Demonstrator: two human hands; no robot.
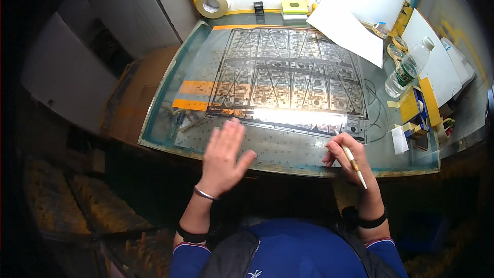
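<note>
Near the patterned sheet (pixel 288 74), green-labelled bottle (pixel 409 68).

Blue shirt (pixel 298 249), silver bangle (pixel 205 194), black armbands (pixel 374 220) show.

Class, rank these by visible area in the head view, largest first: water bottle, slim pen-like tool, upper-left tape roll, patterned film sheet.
1. Patterned film sheet
2. Water bottle
3. Upper-left tape roll
4. Slim pen-like tool, partly hidden by the right hand
</note>
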